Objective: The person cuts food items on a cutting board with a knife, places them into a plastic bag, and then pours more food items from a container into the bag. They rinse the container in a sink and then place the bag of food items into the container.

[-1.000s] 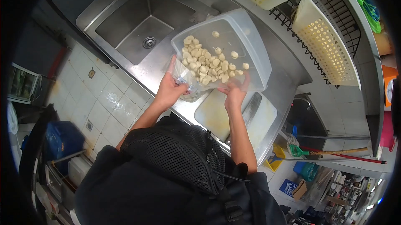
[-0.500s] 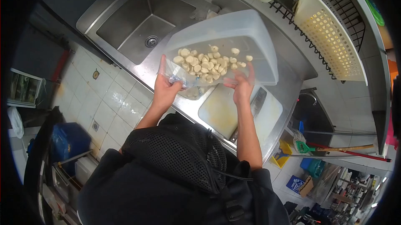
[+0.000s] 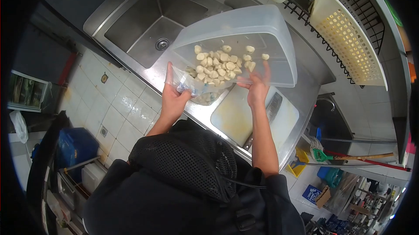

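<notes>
A translucent plastic tub (image 3: 244, 23) is tipped toward me above the steel counter. Pale, rounded food pieces (image 3: 218, 67) lie heaped along its low side. A clear plastic bag with blue print (image 3: 192, 87) hangs at the tub's near edge, and some pieces show inside its lower part. My left hand (image 3: 174, 97) pinches the bag at the tub's left corner, thumb bent and index finger stretched up. At the near right rim, my right hand (image 3: 257, 87) grips the tub, one finger extended along its wall. Whether those fingers also hold the bag is hard to see.
White cutting boards (image 3: 231, 115) lie on the steel counter below the tub, with a knife (image 3: 273, 108) across them. A steel sink (image 3: 144, 38) is at the upper left. Perforated cream baskets (image 3: 345, 38) stand at the upper right. Tiled floor (image 3: 124, 99) shows left.
The tub is tipped further, and the pieces have shifted and spread inside it. Both hands keep their hold. The whole view has shifted slightly.
</notes>
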Action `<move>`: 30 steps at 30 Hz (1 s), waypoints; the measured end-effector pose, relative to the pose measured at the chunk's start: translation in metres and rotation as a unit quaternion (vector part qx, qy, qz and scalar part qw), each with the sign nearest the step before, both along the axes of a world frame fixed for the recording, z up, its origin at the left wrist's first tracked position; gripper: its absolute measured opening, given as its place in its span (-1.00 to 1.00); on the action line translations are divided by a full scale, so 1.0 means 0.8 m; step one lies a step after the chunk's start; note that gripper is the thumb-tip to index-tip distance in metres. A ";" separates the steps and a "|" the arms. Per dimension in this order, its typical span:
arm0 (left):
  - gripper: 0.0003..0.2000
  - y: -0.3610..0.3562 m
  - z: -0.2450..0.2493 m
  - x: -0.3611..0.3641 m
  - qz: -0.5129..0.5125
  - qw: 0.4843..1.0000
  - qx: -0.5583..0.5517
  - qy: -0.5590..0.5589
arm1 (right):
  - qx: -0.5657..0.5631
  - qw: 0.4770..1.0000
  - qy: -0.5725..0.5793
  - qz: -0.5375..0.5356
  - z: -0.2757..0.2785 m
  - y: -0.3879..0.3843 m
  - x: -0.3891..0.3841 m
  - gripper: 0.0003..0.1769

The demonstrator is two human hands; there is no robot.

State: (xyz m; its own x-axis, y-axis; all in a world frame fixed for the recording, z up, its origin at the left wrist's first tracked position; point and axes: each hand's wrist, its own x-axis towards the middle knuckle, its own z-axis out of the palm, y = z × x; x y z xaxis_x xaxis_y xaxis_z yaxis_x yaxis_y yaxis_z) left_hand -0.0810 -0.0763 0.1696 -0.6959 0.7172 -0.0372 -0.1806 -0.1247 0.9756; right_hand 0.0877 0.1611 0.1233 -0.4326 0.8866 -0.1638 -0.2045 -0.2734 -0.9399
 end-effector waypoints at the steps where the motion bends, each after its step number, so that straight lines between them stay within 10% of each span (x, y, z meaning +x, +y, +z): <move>1: 0.06 0.001 0.001 0.003 -0.001 1.000 -0.001 -0.003 | -0.001 1.000 -0.003 -0.001 -0.001 -0.006 -0.001 -0.11; 22: 0.04 0.010 -0.005 -0.001 -0.021 1.000 -0.012 -0.016 | 0.043 0.999 -0.004 -0.010 -0.018 -0.014 -0.039 -0.59; 24: 0.05 0.014 -0.034 -0.007 -0.027 1.000 -0.001 -0.012 | 0.407 0.823 -0.379 0.115 -0.059 0.014 -0.021 -0.50; 25: 0.05 0.012 -0.030 -0.005 -0.024 1.000 -0.003 -0.013 | 0.407 0.823 -0.378 0.118 -0.076 0.019 -0.028 -0.50; 27: 0.05 0.011 -0.010 0.002 -0.009 1.000 -0.003 -0.008 | 0.185 0.980 0.003 -0.069 -0.097 0.026 -0.047 -0.33; 30: 0.05 0.014 0.008 0.004 -0.020 1.000 -0.004 -0.005 | 0.071 0.997 0.008 -0.006 0.013 -0.018 -0.045 -0.27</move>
State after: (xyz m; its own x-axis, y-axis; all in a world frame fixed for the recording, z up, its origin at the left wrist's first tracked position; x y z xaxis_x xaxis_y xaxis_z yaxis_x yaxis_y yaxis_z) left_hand -0.0779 -0.0654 0.1763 -0.6664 0.7440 -0.0487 -0.1943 -0.1103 0.9747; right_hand 0.0514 0.1470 0.1340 -0.4239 0.9052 -0.0290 -0.2220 -0.1348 -0.9657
